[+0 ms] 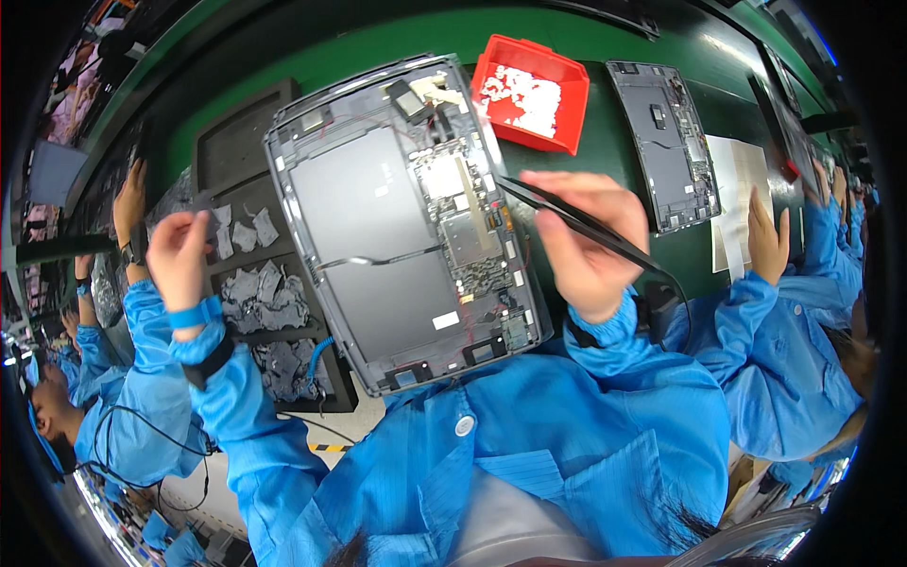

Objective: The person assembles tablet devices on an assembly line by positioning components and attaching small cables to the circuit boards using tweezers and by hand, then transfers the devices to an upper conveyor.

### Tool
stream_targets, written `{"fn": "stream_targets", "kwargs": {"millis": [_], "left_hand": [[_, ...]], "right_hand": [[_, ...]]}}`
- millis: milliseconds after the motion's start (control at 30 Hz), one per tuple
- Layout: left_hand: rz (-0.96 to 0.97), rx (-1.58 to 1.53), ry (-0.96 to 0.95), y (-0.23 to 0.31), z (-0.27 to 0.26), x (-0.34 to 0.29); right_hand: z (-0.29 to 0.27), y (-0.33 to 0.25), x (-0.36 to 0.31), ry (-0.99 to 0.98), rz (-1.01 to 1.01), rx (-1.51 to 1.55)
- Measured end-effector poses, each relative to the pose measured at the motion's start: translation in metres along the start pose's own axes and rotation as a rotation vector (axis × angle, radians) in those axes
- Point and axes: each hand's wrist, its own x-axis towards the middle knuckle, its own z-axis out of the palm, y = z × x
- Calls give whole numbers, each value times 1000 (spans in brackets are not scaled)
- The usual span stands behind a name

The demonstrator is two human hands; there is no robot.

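Far left of the frame, a co-worker's raised hand sits by the dark trays. Next in, the left hand is up at mid-left, fingers pinched together on a small grey patch lifted above the tray of loose grey patches. More of them lie just right of and below that hand.

Centre frame: the open tablet lies tilted, long axis running from upper left to lower right, dark battery panels on its left half, circuit boards down its right side. It sits just right of the left hand and touches nothing of it.

Right of centre, the right hand is clamped on black tweezers, whose tips point left onto the tablet's board strip. This hand is the nearer one to the boards.

Above, a red bin holds white scraps. Further right lies a second opened device, then another worker's hand on white paper. Nothing blocks the path between patch and tablet.
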Motion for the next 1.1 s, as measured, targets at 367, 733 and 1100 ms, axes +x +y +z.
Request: {"fn": "stream_targets", "kwargs": {"millis": [367,733,1100], "left_hand": [[41,-425,-499,188,90,-26],[-45,-360,-713,197,122,-16],[-80,-602,-783,191,134,1]], "right_hand": [[16,24,10,-29,-120,-140],[25,23,12,3,-72,-182],[29,14,11,274,357,302]]}}
